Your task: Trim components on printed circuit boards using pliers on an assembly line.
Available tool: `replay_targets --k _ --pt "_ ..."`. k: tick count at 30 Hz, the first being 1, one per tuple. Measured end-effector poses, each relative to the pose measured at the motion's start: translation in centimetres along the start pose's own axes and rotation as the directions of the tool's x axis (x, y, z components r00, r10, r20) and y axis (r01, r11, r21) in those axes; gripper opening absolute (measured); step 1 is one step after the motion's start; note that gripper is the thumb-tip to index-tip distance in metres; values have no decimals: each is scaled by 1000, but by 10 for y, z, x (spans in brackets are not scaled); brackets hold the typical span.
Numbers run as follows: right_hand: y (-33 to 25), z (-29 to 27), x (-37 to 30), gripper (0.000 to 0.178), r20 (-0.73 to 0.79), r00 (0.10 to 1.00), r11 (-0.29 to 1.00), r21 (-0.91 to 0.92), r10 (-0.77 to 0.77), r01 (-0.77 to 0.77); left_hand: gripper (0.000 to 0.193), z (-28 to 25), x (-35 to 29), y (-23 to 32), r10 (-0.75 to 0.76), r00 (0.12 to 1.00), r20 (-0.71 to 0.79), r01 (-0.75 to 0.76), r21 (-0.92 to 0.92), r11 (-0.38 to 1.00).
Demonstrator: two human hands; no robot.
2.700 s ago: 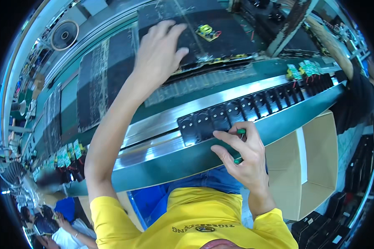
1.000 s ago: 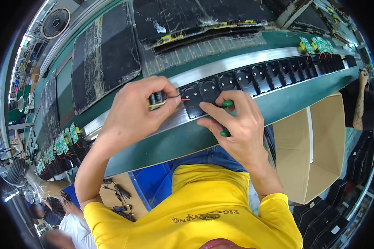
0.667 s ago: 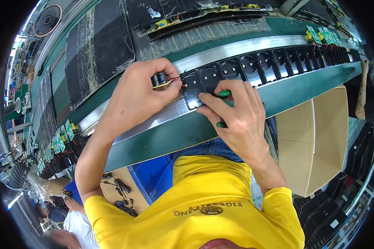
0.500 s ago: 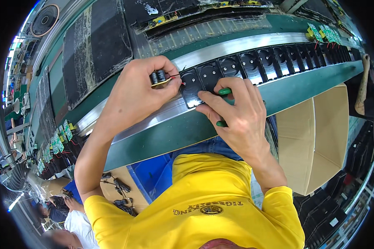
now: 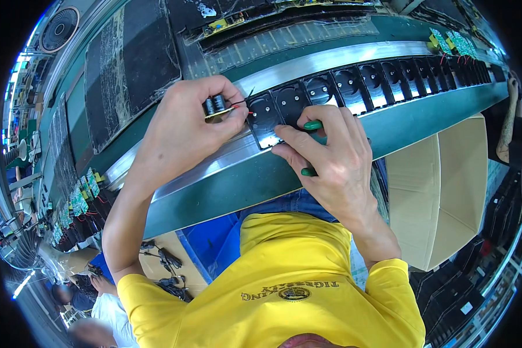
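Between the thumb and fingers of my left hand (image 5: pixel 194 119), I pinch a small circuit board (image 5: pixel 219 111) carrying black cylindrical capacitors. A thin black wire (image 5: pixel 248 95) and a red wire reach from it toward the nearest black plastic housing (image 5: pixel 265 123). My right hand (image 5: pixel 333 151) is wrapped round green-handled pliers (image 5: pixel 312 125); only the handle ends show, and the jaws are hidden. Its thumb and forefinger tips are at that housing's right side. Small metal contacts stand in the housing, the first of a long row of housings (image 5: pixel 351 87).
Under the row runs a metal rail (image 5: pixel 200 168) on a green bench (image 5: pixel 226 200). Green circuit boards (image 5: pixel 461 45) stand at the far right, others (image 5: pixel 78 200) at the left. Below the bench are an open cardboard box (image 5: pixel 441 191) and a blue bin (image 5: pixel 211 243). Other people sit lower left.
My left hand has shifted slightly left with the circuit board. The black wire's end now points more upward. My right hand has barely moved.
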State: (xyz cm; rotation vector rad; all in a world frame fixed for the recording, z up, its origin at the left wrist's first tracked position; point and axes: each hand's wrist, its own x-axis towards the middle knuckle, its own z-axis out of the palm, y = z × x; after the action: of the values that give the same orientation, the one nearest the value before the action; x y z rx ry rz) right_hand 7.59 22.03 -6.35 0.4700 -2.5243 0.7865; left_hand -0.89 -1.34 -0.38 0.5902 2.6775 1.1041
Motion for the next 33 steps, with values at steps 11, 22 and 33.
replay_targets --k 11,22,33 --pt "0 -1 0 22 12 1000 1000 1 9 -9 11 1 -1 0 2 1000 17 -3 38 999" --pt "1 -1 0 30 27 1000 1000 -6 5 -5 10 2 2 0 -17 999 51 14 58 998" --pt "-12 -27 47 39 110 972 406 895 208 -188 10 -5 -6 -10 284 955 85 -297 253 921"
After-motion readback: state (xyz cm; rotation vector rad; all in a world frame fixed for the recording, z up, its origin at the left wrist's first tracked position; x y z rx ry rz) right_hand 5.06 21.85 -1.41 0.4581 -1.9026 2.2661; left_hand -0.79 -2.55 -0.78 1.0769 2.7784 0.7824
